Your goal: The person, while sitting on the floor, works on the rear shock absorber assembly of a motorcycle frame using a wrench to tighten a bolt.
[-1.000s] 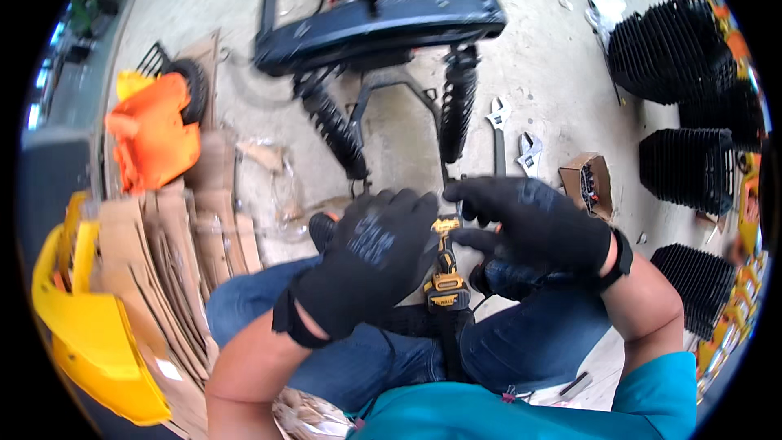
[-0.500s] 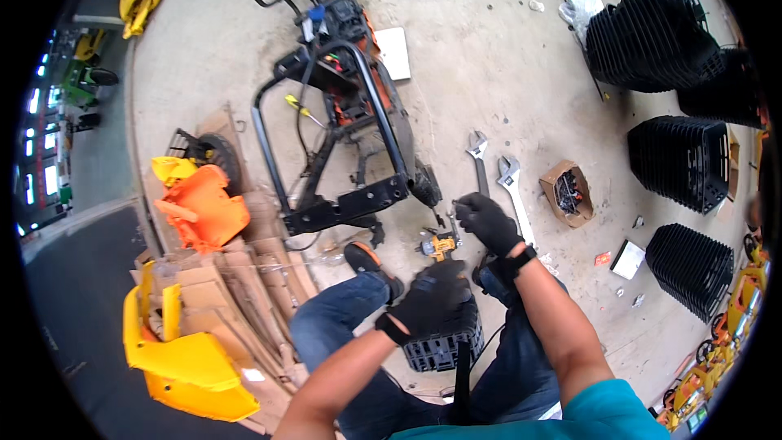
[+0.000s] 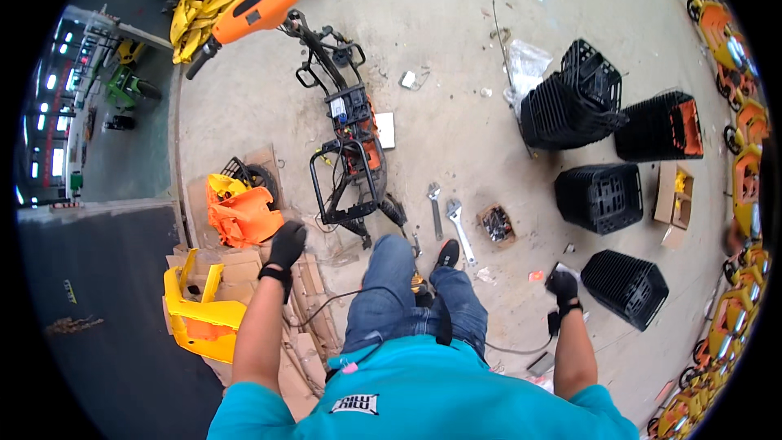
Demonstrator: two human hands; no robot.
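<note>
Both my hands wear black gloves and are spread apart, one out to each side. My left hand (image 3: 287,244), fingers curled, hangs beside an orange plastic body panel (image 3: 244,220); nothing shows in it. Over the floor at right, my right hand (image 3: 562,283) is curled next to a stack of black plastic baskets (image 3: 626,287), with no held thing visible. A yellow power tool (image 3: 419,283) sits partly hidden between my legs. Ahead stands a bare scooter frame (image 3: 358,171) with black tubing and an orange handlebar cover (image 3: 259,6). Two adjustable wrenches (image 3: 460,232) lie on the floor.
A small carton of hardware (image 3: 496,225) is right of the wrenches. More stacked black baskets (image 3: 599,200) and an open carton (image 3: 674,204) stand at right. Flattened cardboard (image 3: 314,297) and a yellow panel (image 3: 204,322) lie at left. A cable (image 3: 334,300) runs beside my leg.
I have risen from sitting on a black crate, so the view is higher and shows more floor. My hands have moved apart from the power tool, left and right.
</note>
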